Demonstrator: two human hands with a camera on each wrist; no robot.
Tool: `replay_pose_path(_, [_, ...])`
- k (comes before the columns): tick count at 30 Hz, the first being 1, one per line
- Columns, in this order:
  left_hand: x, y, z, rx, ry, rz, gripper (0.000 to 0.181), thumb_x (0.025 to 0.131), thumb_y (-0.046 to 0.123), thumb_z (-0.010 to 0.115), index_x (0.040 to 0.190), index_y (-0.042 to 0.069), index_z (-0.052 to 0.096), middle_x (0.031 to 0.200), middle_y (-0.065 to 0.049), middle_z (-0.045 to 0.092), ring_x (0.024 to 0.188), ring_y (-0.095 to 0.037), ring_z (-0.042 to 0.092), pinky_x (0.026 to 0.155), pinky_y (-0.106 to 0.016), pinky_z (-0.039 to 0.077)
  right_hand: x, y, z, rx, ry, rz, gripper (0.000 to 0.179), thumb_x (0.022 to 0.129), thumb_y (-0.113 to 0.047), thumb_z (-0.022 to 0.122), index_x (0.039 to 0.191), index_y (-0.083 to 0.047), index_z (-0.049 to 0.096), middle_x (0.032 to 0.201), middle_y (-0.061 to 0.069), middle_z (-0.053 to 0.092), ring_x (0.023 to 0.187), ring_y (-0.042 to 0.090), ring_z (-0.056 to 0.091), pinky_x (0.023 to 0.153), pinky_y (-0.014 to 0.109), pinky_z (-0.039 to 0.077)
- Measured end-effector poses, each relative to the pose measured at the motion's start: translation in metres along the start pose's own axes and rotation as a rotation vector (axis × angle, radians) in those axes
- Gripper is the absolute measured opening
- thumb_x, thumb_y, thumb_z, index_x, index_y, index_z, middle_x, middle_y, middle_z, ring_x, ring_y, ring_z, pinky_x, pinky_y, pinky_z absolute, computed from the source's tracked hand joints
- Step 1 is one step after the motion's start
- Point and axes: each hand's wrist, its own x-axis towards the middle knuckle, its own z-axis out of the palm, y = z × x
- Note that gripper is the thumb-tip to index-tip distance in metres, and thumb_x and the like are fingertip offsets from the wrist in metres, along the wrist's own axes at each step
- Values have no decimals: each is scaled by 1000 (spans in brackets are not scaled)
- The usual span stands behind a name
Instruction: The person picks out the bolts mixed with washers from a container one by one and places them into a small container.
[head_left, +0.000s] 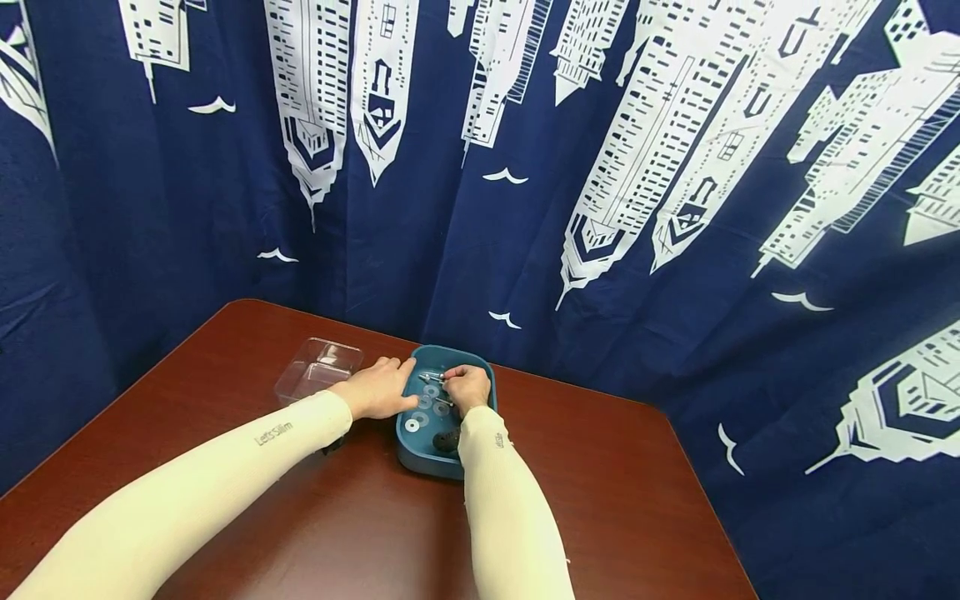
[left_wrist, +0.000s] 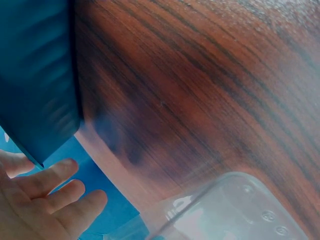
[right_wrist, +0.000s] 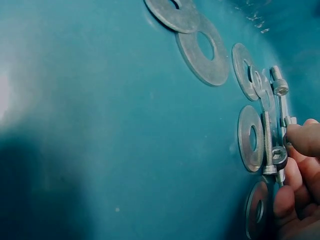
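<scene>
A blue bin [head_left: 405,454] stands on the table with several flat metal washers [right_wrist: 252,138] and socket-head bolts [right_wrist: 268,145] inside. My right hand [head_left: 467,388] reaches into it, and its thumb and fingers pinch a small metal bolt [right_wrist: 287,122] among the others at the far end. My left hand [head_left: 381,388] lies at the bin's left side, fingers spread and thumb at the rim. In the left wrist view the left fingers [left_wrist: 50,180] are extended beside the bin's outer wall [left_wrist: 37,75].
A clear plastic container [head_left: 300,379] with a divider sits left of the bin, just behind the left hand. A dark lump [head_left: 447,441] lies in the bin's near end. Beyond the brown table [head_left: 600,467] hangs a blue curtain [head_left: 465,242] printed with white buildings.
</scene>
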Motion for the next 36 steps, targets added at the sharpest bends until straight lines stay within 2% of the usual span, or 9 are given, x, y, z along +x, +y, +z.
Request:
replay_pose_path(7, [-1,0,-1,12,8,17,82,94,45,62,153,-3,34,149,-27,45,138,-40,43,111,-53,41,-4,-5,-5,0,-7,-13,11,80,-2,76,90,-6,79,82,5,72,74,19,58,59,29,46])
replay_pose_path(18, [0,2,-5,68,11,37,82,94,46,62,152,-5,35,149,-26,45,137,-38,44,110,-52,42,-1,-9,-10,13,-17,-34,8,80,-5,80,84,-12,78,85,3,74,83,19,60,72,32,48])
replay_pose_path(28, [0,4,-6,140,32,43,80,93,47,63,150,-4,40,144,-24,50,133,-36,46,107,-51,46,-3,-14,-18,-15,-32,-68,9,81,-9,79,90,-10,80,90,2,74,88,20,61,80,36,50])
replay_pose_path(36, [2,1,-7,146,39,51,79,92,48,64,149,-3,43,140,-23,50,131,-36,46,104,-51,48,-1,-17,-23,-31,-37,-102,8,80,-8,79,88,-11,80,91,2,75,87,20,62,80,37,52])
